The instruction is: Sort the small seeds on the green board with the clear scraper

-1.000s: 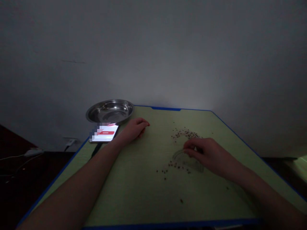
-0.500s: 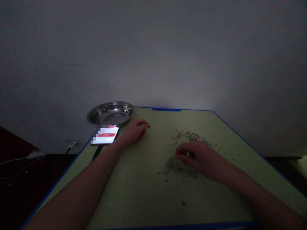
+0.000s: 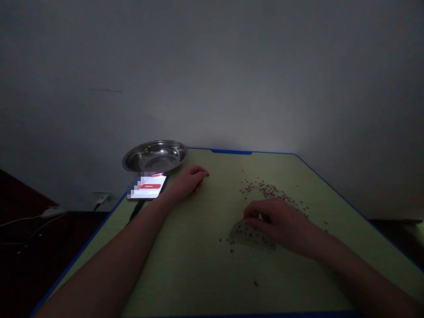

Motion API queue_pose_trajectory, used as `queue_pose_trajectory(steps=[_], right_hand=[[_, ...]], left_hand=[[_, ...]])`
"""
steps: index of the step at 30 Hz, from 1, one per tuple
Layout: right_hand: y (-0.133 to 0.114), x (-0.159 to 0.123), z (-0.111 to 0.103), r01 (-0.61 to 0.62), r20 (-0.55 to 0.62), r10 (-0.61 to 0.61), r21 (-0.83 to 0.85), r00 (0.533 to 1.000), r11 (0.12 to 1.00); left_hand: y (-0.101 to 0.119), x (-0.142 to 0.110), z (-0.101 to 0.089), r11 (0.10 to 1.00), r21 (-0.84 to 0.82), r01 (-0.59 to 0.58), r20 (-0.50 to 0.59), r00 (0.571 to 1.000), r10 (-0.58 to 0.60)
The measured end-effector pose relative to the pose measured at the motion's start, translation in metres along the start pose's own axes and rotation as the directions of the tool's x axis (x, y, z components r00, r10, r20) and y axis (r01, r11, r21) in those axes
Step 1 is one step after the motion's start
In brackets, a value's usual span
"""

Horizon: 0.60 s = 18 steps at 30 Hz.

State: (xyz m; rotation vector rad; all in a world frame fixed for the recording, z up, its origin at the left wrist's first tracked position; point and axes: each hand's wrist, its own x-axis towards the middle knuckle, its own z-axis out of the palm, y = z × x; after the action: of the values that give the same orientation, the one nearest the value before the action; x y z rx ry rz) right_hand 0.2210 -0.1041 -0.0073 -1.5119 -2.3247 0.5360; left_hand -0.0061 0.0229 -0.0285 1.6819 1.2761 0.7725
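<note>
Seeds (image 3: 265,190), small and dark, lie scattered over the pale green table (image 3: 185,260); no brand or writing can be read anywhere, and the screen of the phone (image 3: 147,187) is blurred beyond a red bar on white. A lone seed lies nearer than the right hand (image 3: 281,221), a loose cluster sits just under and left of its fingers, and a longer trail runs beyond its knuckles. That hand rests palm down with the forearm coming in from the lower right, fingers curled and pinched on the edge of a clear half-round plastic piece (image 3: 250,236), which lies flat on the table among the seeds. The left hand (image 3: 188,179) lies farther off, well apart to the left, loosely curled on the table and holding nothing, its forearm stretched along the surface. Just left of it is the lit phone, and beyond that a shallow steel dish (image 3: 155,157) stands at the table's far corner, before a bare grey wall (image 3: 212,79).
</note>
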Motion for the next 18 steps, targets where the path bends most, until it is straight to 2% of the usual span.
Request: queue_pose_trajectory(steps=[7,13,18], right_hand=[[-0.0056,0.0008,0.0016,0.023,0.008,-0.023,-0.033,1.000,0.999],[-0.0038,0.0018,0.0002,0.005,-0.035,-0.008,-0.066,0.999,0.998],[-0.0038,-0.0040,-0.0006,-0.006,0.002,0.006,-0.053,1.000,0.999]], left_hand=[[-0.0023,0.0007,-0.0008,1.000,-0.006,-0.009,0.012,1.000,0.009],[-0.0009,0.0001,-0.0006,1.000,-0.001,0.000,0.011,1.000,0.000],[0.0019,-0.0020,-0.0003,1.000,-0.001,0.004,0.013,1.000,-0.004]])
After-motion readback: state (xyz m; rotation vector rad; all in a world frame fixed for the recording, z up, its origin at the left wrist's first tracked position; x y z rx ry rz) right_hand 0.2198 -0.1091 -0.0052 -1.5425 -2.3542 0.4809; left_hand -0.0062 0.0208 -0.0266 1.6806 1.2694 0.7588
